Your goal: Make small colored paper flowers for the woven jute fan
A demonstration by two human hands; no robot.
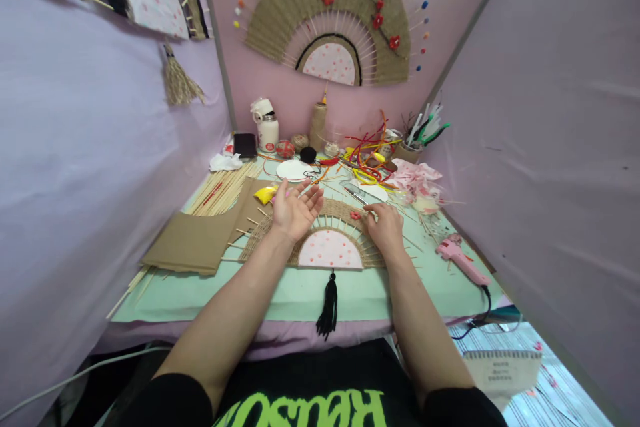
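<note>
A half-round woven fan [330,210] lies on the table, with thin sticks standing out from its edge. Its inner half-circle [330,249] is white with pink dots, and a black tassel [328,305] hangs below it. One small red flower [355,215] sits on the woven band. My left hand [297,208] is over the fan's left part, palm up, fingers stretched and holding nothing. Over the right part, my right hand [386,223] has its fingers bent together near the flower; what they pinch is hidden. A slim metal tool [356,197] lies beside those fingertips.
Brown cardboard [193,240] and a bundle of thin sticks [223,185] lie left. At right are a pink glue gun [463,259] and crumpled pink cloth [415,177]. Colourful pipe cleaners [373,157], a white bottle [267,130] and a twine cone [319,127] stand behind.
</note>
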